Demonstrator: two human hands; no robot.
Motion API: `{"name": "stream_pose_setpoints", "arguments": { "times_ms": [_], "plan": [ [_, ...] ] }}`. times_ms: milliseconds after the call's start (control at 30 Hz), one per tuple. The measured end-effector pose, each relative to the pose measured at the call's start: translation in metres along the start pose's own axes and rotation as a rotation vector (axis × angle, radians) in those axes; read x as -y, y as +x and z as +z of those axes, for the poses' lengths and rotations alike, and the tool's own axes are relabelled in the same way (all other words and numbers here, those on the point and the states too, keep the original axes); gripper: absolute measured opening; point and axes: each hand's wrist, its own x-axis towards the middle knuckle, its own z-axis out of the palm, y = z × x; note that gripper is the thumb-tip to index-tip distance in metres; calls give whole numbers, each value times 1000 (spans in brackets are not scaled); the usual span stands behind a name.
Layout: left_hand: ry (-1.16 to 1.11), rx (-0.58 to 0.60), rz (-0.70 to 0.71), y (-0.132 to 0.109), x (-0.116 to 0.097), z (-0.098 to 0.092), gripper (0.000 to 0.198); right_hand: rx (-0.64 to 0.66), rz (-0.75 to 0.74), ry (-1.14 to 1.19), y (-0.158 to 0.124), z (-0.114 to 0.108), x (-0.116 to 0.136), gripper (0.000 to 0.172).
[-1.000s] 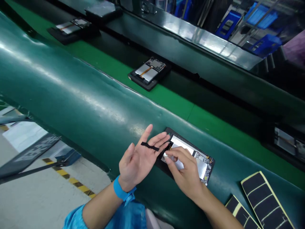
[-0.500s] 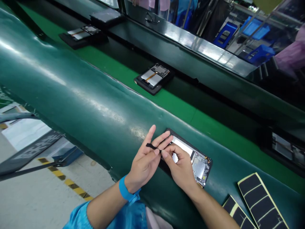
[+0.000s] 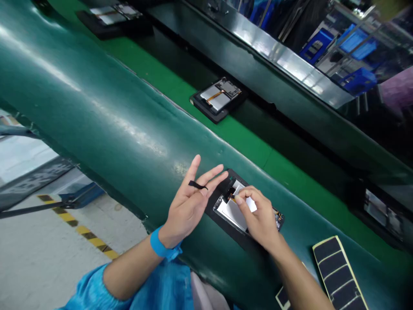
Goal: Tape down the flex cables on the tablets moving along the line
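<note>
Far left: yellow-black floor tape (image 3: 85, 232), then green tabletop (image 3: 97, 129) running diagonally. Top left, an opened device on a dark base (image 3: 114, 13). Blue wristband (image 3: 161, 246) on left wrist. Left hand (image 3: 185, 211) palm up above tabletop: index, middle, ring fingers spread, thumb folded in, its tip holding the lower end of black strip (image 3: 196, 185) against the fingers. Beyond the tabletop, another opened device (image 3: 221, 97) on green belt (image 3: 254, 150). Just right of left hand, the working device (image 3: 230, 212), opened, lying on the tabletop over dark padding. Right hand (image 3: 261, 219) over it: thumb and index pressed together; small dark bit at tips, can't tell if gripped or part of device. Lower right: sheet of black stickers (image 3: 338, 271), pale-edged, near right forearm. Far right: opened device in shadow (image 3: 382, 211).
</note>
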Motion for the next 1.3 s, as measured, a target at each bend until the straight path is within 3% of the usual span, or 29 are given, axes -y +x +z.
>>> {"name": "stream_pose_setpoints", "arguments": {
  "times_ms": [100,233,333,467,667,900,1300],
  "plan": [
    [194,83,55,-2,-1,-18,63,272,-70,-172,17,-22,-12,16],
    [798,224,211,-8,7,-35,59,564,-176,-354,36,-30,-18,18],
    [1161,348,343,-11,16,-37,53,663,-266,-459,44,-24,-19,17],
    [1417,500,409,-13,23,-34,43,705,-300,-555,51,-18,-21,15],
    [1490,565,475,-11,27,-33,41,745,-292,-611,58,-17,-20,8],
    [1525,610,479,-7,30,-32,46,798,-264,-620,65,-16,-17,16],
    [1537,641,449,0,31,-29,50,773,-308,-669,65,-15,-19,15]
  ]
}}
